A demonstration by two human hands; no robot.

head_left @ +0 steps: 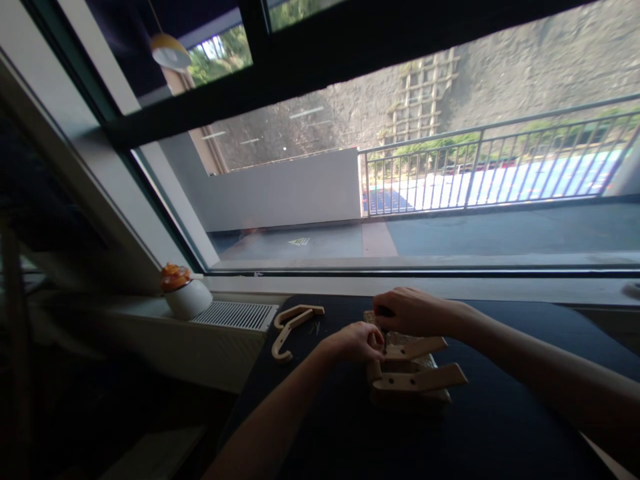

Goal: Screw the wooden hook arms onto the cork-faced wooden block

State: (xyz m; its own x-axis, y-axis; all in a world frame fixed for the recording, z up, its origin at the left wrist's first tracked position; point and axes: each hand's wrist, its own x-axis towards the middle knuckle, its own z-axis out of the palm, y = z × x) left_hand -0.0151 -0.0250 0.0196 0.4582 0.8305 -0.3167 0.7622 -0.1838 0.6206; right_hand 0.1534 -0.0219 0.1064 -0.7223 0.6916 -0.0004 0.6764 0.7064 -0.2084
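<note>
My left hand [361, 341] is closed in a pinch at the near-left end of a light wooden hook [423, 348]. That hook lies across a brown, textured block [409, 343]. Just above, my right hand [413, 311] is curled into a fist around what looks like a small dark tool [385, 311]; its kind is mostly hidden by the fingers. A second wooden hook [425, 379] sits nearer to me on the same block, with dark holes or screw heads along it. The curled ends of both hooks point left, partly behind my left fingers.
Two loose wooden hooks [291, 331] lie on the left of the dark table [345, 427], with several thin screws or nails [315, 328] beside them. A white pot with an orange top [187, 297] stands by a vent grille [237, 315]. The window sill [320, 285] borders the table's far edge.
</note>
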